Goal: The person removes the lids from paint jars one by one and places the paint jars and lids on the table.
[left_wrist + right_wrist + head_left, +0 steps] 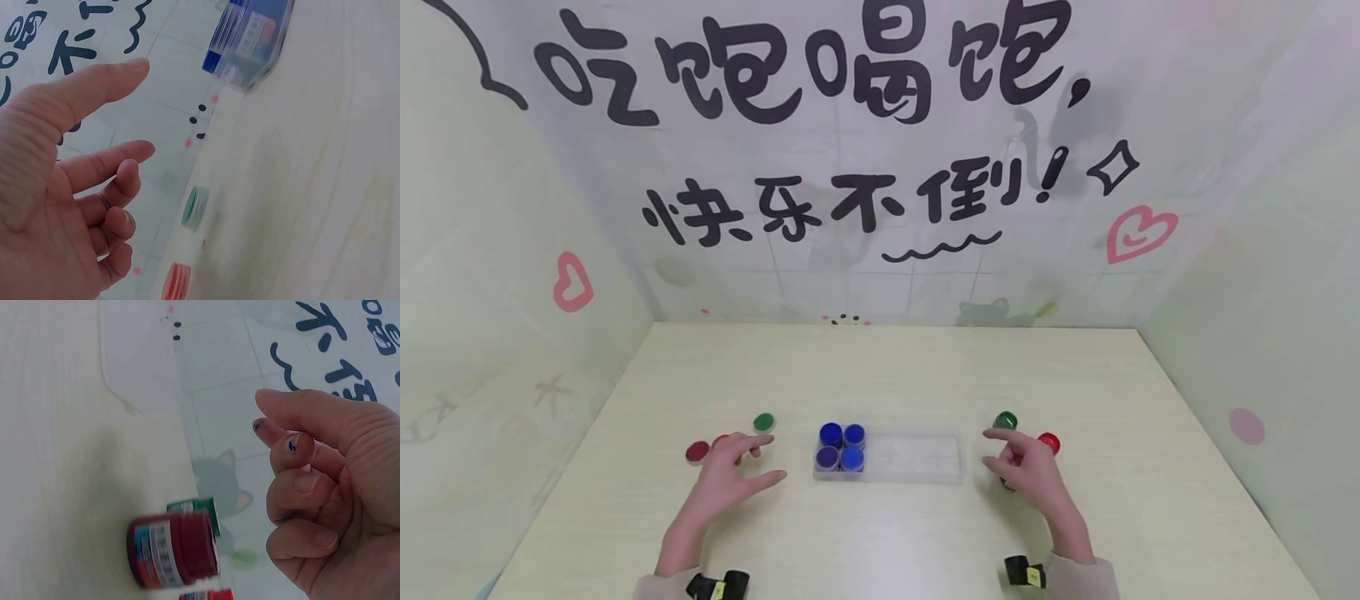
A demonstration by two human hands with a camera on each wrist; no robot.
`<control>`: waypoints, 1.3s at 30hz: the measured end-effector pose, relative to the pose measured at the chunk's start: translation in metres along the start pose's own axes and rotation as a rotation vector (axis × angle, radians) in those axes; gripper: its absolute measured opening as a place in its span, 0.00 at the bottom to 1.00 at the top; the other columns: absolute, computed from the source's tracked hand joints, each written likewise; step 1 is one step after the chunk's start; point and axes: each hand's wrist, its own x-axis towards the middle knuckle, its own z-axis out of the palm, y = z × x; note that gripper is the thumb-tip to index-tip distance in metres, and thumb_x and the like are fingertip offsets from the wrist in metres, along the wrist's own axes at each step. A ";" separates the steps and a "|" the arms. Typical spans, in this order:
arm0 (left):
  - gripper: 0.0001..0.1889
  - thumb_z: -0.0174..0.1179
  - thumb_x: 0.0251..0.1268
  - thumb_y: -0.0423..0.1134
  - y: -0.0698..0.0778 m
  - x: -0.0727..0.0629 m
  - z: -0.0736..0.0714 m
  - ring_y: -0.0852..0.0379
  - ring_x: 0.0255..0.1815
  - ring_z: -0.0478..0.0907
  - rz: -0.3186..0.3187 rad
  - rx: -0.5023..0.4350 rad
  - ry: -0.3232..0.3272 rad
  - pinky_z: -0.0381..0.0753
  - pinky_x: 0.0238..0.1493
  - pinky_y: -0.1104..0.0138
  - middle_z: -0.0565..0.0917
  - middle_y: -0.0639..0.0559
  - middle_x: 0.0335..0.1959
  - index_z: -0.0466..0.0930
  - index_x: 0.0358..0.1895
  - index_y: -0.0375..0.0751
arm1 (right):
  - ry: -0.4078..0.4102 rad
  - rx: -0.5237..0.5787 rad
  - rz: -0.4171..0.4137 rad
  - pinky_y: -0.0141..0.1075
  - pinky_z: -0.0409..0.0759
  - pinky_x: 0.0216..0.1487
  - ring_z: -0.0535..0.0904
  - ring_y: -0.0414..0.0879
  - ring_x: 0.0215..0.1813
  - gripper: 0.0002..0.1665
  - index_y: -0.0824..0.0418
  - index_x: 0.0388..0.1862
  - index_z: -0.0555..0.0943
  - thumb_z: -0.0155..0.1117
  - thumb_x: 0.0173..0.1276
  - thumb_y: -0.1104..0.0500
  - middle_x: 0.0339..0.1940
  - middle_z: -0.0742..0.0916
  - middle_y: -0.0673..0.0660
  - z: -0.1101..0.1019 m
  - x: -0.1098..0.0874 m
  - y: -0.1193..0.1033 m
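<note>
My left hand (722, 475) hovers over the left of the table, thumb and index finger apart, holding nothing. Near it are a flat round green-topped piece (763, 422) with a clear rim (201, 208) and two red round pieces (697, 452), one partly behind the hand. My right hand (1030, 468) is on the right, also holding nothing; its other fingers curl loosely. By it stand a green paint jar (1006, 420), a red jar (1049, 442) and a labelled dark red jar (172, 550), mostly hidden by the hand in the head view.
Between the hands lies a clear plastic box (917, 479). Several blue round pots (852, 458) fill its left end. Behind the pale table (880, 533) rises a printed wall sheet (880, 292); side sheets flank it. Each wrist carries a black camera (1025, 571).
</note>
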 end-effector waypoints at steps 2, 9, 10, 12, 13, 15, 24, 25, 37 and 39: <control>0.28 0.74 0.43 0.41 0.005 0.005 0.005 0.51 0.35 0.68 0.014 0.002 -0.024 0.68 0.35 0.64 0.74 0.50 0.31 0.80 0.50 0.32 | -0.033 -0.015 -0.043 0.29 0.66 0.23 0.66 0.37 0.19 0.19 0.69 0.48 0.80 0.68 0.55 0.69 0.17 0.73 0.48 0.010 0.007 -0.005; 0.32 0.76 0.40 0.44 0.016 0.017 0.018 0.52 0.34 0.66 0.082 0.021 -0.092 0.66 0.36 0.65 0.72 0.52 0.30 0.79 0.52 0.31 | -0.149 -0.007 -0.176 0.29 0.66 0.24 0.65 0.34 0.20 0.18 0.70 0.47 0.80 0.68 0.56 0.67 0.16 0.74 0.47 0.046 0.029 -0.022; 0.33 0.76 0.39 0.44 0.016 0.019 0.020 0.52 0.33 0.65 0.091 0.027 -0.100 0.65 0.35 0.65 0.72 0.52 0.30 0.79 0.52 0.31 | -0.159 -0.011 -0.193 0.29 0.66 0.24 0.65 0.34 0.20 0.17 0.70 0.47 0.80 0.68 0.56 0.67 0.16 0.74 0.46 0.051 0.032 -0.024; 0.34 0.76 0.38 0.44 0.017 0.023 0.023 0.53 0.33 0.65 0.101 0.037 -0.114 0.65 0.36 0.64 0.72 0.52 0.30 0.78 0.53 0.31 | -0.176 -0.018 -0.209 0.29 0.66 0.24 0.65 0.33 0.19 0.17 0.69 0.46 0.81 0.67 0.56 0.67 0.16 0.74 0.46 0.061 0.037 -0.028; 0.35 0.76 0.38 0.44 0.018 0.025 0.024 0.53 0.33 0.66 0.103 0.043 -0.122 0.65 0.36 0.64 0.72 0.53 0.30 0.78 0.53 0.31 | -0.185 -0.027 -0.216 0.29 0.66 0.24 0.65 0.33 0.19 0.17 0.69 0.47 0.81 0.67 0.56 0.67 0.15 0.74 0.46 0.066 0.040 -0.029; 0.36 0.76 0.37 0.44 0.019 0.028 0.026 0.53 0.34 0.66 0.102 0.053 -0.141 0.66 0.38 0.63 0.72 0.53 0.30 0.77 0.54 0.31 | -0.201 -0.044 -0.228 0.29 0.66 0.25 0.64 0.33 0.19 0.18 0.68 0.47 0.81 0.67 0.56 0.67 0.15 0.74 0.45 0.076 0.045 -0.032; 0.39 0.78 0.33 0.43 0.019 0.036 0.037 0.53 0.36 0.66 0.100 0.047 -0.188 0.66 0.43 0.58 0.72 0.55 0.31 0.76 0.55 0.31 | -0.245 -0.107 -0.269 0.28 0.65 0.24 0.64 0.33 0.18 0.22 0.67 0.51 0.80 0.70 0.54 0.65 0.15 0.73 0.45 0.109 0.062 -0.043; 0.39 0.78 0.33 0.42 0.018 0.036 0.039 0.54 0.37 0.66 0.097 0.044 -0.190 0.66 0.43 0.58 0.72 0.55 0.31 0.76 0.55 0.31 | -0.247 -0.117 -0.273 0.28 0.65 0.23 0.64 0.33 0.17 0.23 0.67 0.50 0.80 0.70 0.54 0.65 0.14 0.73 0.45 0.112 0.064 -0.044; 0.41 0.77 0.31 0.41 0.017 0.040 0.046 0.54 0.38 0.66 0.074 0.050 -0.214 0.64 0.47 0.57 0.71 0.56 0.32 0.74 0.58 0.32 | -0.240 -0.212 -0.343 0.28 0.65 0.21 0.66 0.33 0.17 0.20 0.61 0.47 0.83 0.70 0.51 0.65 0.13 0.74 0.42 0.133 0.076 -0.048; 0.41 0.77 0.31 0.41 0.016 0.040 0.046 0.54 0.38 0.65 0.072 0.056 -0.218 0.63 0.47 0.57 0.71 0.56 0.31 0.74 0.58 0.33 | -0.229 -0.249 -0.358 0.29 0.65 0.21 0.67 0.33 0.17 0.20 0.59 0.46 0.84 0.71 0.51 0.64 0.13 0.74 0.42 0.134 0.077 -0.049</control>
